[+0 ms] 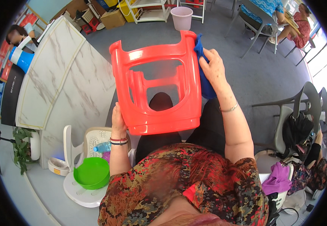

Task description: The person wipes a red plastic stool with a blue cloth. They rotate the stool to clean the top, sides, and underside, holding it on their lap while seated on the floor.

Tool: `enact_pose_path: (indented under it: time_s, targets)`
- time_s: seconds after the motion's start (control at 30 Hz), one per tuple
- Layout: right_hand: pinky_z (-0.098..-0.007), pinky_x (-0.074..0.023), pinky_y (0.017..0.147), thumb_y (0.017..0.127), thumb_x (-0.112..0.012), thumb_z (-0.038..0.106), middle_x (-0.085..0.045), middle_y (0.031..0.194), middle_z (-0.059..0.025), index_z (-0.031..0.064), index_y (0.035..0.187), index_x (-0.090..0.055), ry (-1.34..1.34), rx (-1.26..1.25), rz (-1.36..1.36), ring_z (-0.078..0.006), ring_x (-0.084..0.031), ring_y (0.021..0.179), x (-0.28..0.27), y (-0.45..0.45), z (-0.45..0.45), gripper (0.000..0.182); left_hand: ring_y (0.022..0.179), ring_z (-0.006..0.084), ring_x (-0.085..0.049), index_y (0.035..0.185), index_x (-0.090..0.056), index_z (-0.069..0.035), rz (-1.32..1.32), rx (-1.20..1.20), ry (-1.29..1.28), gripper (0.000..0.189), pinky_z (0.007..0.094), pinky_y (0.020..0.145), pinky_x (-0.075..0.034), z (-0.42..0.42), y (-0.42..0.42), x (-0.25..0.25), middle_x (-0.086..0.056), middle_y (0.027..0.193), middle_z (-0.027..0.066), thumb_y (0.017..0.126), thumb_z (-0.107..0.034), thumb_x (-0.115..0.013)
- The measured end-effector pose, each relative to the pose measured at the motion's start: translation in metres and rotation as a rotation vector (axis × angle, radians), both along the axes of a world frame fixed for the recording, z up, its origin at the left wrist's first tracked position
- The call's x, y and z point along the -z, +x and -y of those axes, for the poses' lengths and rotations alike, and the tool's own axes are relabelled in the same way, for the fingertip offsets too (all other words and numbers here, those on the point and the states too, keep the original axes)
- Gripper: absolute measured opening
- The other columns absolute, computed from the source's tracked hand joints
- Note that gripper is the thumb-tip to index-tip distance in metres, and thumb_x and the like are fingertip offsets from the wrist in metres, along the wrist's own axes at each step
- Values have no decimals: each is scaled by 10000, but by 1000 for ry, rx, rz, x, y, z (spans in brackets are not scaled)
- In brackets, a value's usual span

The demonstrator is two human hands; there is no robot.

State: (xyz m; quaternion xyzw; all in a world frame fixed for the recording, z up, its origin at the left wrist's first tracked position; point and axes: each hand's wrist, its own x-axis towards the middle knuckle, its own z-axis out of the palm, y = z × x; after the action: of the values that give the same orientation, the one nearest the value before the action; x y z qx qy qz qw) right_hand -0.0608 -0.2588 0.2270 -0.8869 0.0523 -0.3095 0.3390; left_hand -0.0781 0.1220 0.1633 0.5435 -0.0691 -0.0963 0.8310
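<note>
A red plastic stool (163, 121) is held on its side above my lap, its legs pointing up and away from me. My left hand (118, 120) grips the stool at its lower left edge, with part of the fingers hidden behind it. At the upper right, my right hand (213, 66) holds a blue cloth (207, 84) against the outside of a stool leg. The cloth hangs down beside the stool, and its top end is pressed near the foot of that leg.
On my left stand a marble-patterned counter (90, 82) and a white chair with a green plastic basin (92, 175) and a bottle (102, 147). A pink bin (181, 18) is ahead. Grey chairs (285, 124) and a purple cloth (278, 178) are at right. Other people sit nearby.
</note>
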Motion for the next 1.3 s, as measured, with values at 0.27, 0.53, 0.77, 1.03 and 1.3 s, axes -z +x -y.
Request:
enact_pose_path:
  time_s: [0.27, 0.53, 0.77, 1.03, 1.3]
  targets:
    - [-450, -521, 827, 866, -572, 207, -619, 970, -163, 118, 1195, -683, -159, -151, -112, -358, -632, 960, -6, 22, 1, 358, 897, 150, -668, 1212, -586, 14, -8, -38, -16, 547, 303, 787, -570, -16, 11, 22, -682, 1053, 87, 1074, -478, -393]
    - [-366, -469, 743, 877, -584, 82, -544, 866, -147, -3, 1220, -628, 229, -468, -24, -283, -578, 804, 31, -26, -50, 356, 1075, 204, -653, 1295, -540, 11, -128, -252, -231, 531, 351, 889, -571, -8, 24, 15, -638, 1235, 127, 1052, -456, -473]
    - [-296, -473, 760, 913, -594, 39, -546, 901, -82, -41, 1194, -626, 504, -352, -27, -190, -576, 818, 77, -49, -54, 294, 1076, 202, -656, 1293, -554, 2, -189, -314, -178, 603, 357, 892, -568, -14, 32, 28, -646, 1234, 120, 1003, -526, -535]
    - [-411, -496, 723, 716, -713, 60, -562, 826, -82, 125, 966, -719, -254, -410, 195, -294, -590, 833, -24, -45, -116, 259, 1053, 187, -653, 1241, -595, 13, -86, -260, -73, 616, 341, 888, -557, 32, 17, -4, -655, 1216, 112, 1022, -550, -474]
    - [-381, -501, 658, 719, -705, 161, -536, 785, -25, 171, 811, -710, -315, -506, 243, -232, -595, 790, -25, -39, -154, 93, 984, 173, -678, 1195, -622, 15, -37, -143, -60, 551, 322, 896, -546, 31, 13, 2, -704, 1108, 99, 1046, -492, -465]
